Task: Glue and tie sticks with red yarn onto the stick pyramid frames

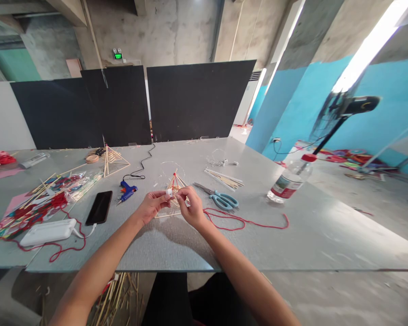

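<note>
Between the thumb and fingers of my left hand [153, 204] is a small white box [169, 193]. Just to its right, my right hand [191, 207] is closed in a pinch; what its fingertips hold is hidden. A thin wire loop [173, 164] shows beyond the hands. Behind and under them stands a small pyramid frame of sticks [166, 215] with red cord [175, 174] at its top, partly covered by my fingers. Scissors with blue handles [224, 200] lie right of my right hand, near a loose red cord [243, 222].
Left are a blue glue gun [127, 191], a phone [99, 207], a white power bank [48, 232], a stick frame [114, 162] and craft scraps [51, 199]. Right are thin sticks [224, 179], a wire with white pieces [224, 162] and a water bottle [289, 183].
</note>
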The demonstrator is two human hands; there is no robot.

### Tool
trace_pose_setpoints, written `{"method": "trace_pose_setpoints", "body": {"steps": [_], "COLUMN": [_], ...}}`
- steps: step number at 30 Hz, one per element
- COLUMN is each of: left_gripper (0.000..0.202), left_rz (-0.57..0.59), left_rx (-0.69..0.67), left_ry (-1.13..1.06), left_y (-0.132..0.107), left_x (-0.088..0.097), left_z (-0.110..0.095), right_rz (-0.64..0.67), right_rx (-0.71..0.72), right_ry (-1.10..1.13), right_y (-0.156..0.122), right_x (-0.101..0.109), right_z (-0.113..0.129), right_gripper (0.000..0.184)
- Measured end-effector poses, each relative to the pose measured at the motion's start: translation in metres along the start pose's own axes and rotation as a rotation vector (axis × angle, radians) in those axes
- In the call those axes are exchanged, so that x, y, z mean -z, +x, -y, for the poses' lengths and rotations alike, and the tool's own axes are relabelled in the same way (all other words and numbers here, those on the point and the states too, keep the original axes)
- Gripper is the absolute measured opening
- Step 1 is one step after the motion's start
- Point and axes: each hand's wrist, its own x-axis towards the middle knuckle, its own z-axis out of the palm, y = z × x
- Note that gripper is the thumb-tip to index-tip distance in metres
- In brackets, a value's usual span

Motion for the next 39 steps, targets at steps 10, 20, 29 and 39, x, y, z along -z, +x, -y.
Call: {"method": "trace_pose_setpoints", "body": {"steps": [10, 20, 29, 39], "left_gripper": [0.041, 0.033, 0.035, 0.034], "left_rz": [-0.026, 0.006, 0.006, 0.008], "left_rx": [0.009, -0.006, 0.014, 0.081], "left_ry": [0.003, 0.071, 0.055, 0.297], "left_y": [-0.002, -0.003, -0.002, -0.002], "left_x": [-0.002, -0.004, 0.001, 0.023], "left_z": [-0.002, -0.006, -0.001, -0.016], "right_rz": [0.034, 0.081, 0.096, 0.191], "right_rx": [0.034, 0.081, 0.082, 0.147], "right_ry": [-0.045, -0.078, -0.101, -0.189], "right_y": [-0.001, 0.000, -0.001, -0.003], "right_x": [0.000, 0.002, 0.002, 0.000], "right_z": [-0.003, -0.004, -0.006, -0.003], "right_gripper": [0.004, 0.008, 0.010, 0.007]}}
